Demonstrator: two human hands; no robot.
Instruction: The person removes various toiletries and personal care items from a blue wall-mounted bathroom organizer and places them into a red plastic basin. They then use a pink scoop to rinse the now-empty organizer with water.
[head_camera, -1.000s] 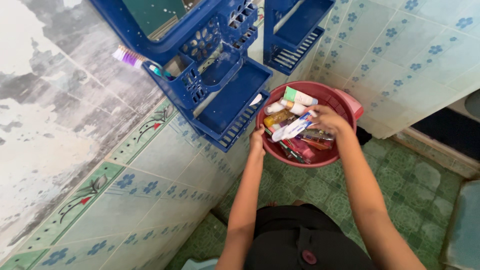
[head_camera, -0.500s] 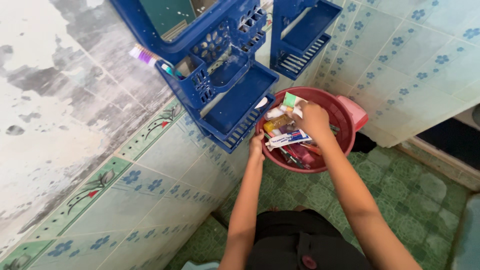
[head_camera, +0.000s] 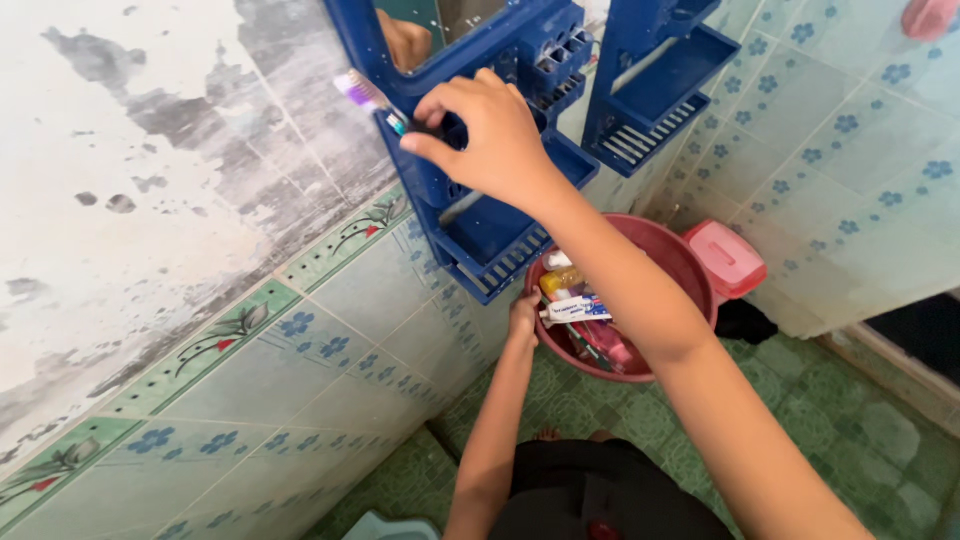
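At the upper centre, the right hand (head_camera: 487, 135) pinches the toothbrush (head_camera: 372, 101) in the blue wall rack (head_camera: 500, 225). The left hand (head_camera: 522, 318) grips the red basin (head_camera: 690, 275). Lifting the toothbrush clear calls for a straight upward pull.

Right hand (head_camera: 485, 135) raised, left hand (head_camera: 522, 318) low

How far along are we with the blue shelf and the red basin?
Looks done: the shelf's visible trays lie bare, and tubes and bottles sit in the basin. In hand: the right hand reaches to the toothbrush in the shelf's cup holder; the left hand grips the basin's rim. Left: that toothbrush is not yet out of its holder.
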